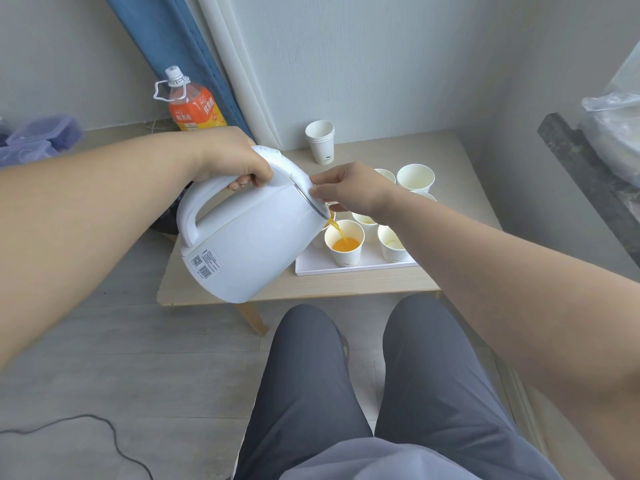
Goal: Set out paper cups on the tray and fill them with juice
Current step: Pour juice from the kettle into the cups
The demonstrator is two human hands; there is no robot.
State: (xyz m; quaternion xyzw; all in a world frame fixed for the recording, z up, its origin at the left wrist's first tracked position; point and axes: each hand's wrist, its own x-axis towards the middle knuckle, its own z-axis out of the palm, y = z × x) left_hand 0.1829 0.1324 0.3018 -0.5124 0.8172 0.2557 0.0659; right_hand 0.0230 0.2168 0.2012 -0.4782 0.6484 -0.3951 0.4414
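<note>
Now, grip: left hand grips kettle handle; right hand pinches lid.
Risk: overtilting floods centre-frame cup, wetting tray.

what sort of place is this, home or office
Probably a room in a home: a low wooden table set in a corner, a blue curtain hanging by the wall, and plastic storage boxes nearby.
</note>
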